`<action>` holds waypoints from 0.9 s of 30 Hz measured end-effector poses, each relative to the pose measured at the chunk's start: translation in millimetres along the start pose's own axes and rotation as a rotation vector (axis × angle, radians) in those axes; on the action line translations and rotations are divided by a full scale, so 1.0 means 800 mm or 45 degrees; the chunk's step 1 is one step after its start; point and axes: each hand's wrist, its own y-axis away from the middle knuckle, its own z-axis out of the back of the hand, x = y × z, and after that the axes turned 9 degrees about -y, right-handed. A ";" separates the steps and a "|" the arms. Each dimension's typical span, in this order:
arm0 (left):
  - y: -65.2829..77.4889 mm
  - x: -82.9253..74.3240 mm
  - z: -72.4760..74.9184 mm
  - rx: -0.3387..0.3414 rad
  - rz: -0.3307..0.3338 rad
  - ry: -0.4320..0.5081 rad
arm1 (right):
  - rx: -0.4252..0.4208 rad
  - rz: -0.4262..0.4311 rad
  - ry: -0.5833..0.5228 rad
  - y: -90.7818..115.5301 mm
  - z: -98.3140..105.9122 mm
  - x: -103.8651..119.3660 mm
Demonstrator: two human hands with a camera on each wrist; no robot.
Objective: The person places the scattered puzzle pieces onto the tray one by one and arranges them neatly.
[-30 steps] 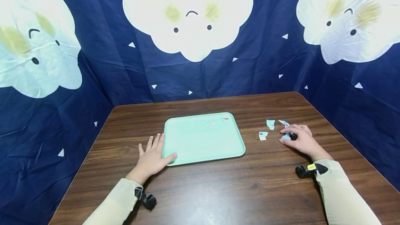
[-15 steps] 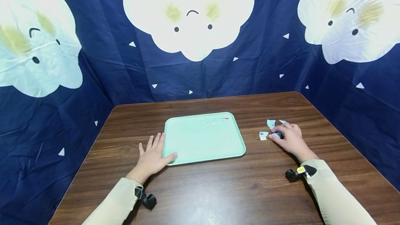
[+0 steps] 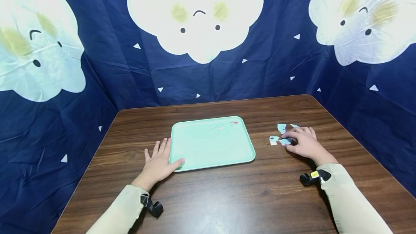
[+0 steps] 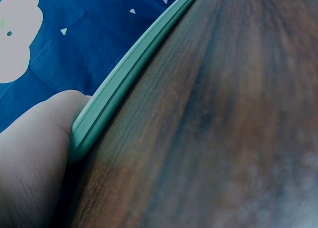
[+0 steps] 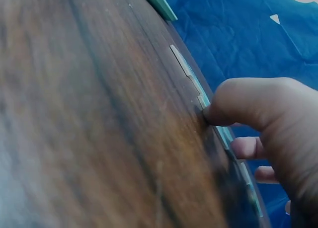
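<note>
One piece (image 3: 286, 142) slid left, near three others (image 3: 281, 128)

Head view bright and clear; pale glare on the near table (image 3: 234, 194), dark shadow under the right hand (image 3: 307, 144). Wrist views dim, bluish, foreground blurred, one lower corner hazed.

Clock read from the person's side, tray at centre.
Surface (image 3: 253, 190): beneath tray and loose pieces.
Tray (image 3: 201, 151): three inner pieces (image 3: 222, 127) in it, near the far rim, towards one o'clock.
Left hand (image 3: 159, 163): eight o'clock, thumb over the tray's near corner.
Four loose pieces (image 3: 281, 128): three o'clock, apart from the tray; within their group, one each at twelve, two, five and eight.
Right hand (image 3: 303, 143): three o'clock, thumb and forefinger about the five o'clock piece (image 3: 285, 142).
Backdrop (image 3: 227, 82): twelve o'clock, behind the surface.
</note>
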 end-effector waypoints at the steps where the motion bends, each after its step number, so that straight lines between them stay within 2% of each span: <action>1: 0.000 0.000 0.000 0.000 0.000 0.001 | 0.010 0.000 0.006 -0.001 0.002 0.002; 13: -0.001 0.000 -0.001 -0.001 0.000 0.002 | 0.032 0.137 0.189 -0.010 0.013 0.006; 27: -0.001 0.000 -0.002 -0.010 0.003 0.000 | 0.015 0.227 0.162 -0.018 0.012 0.012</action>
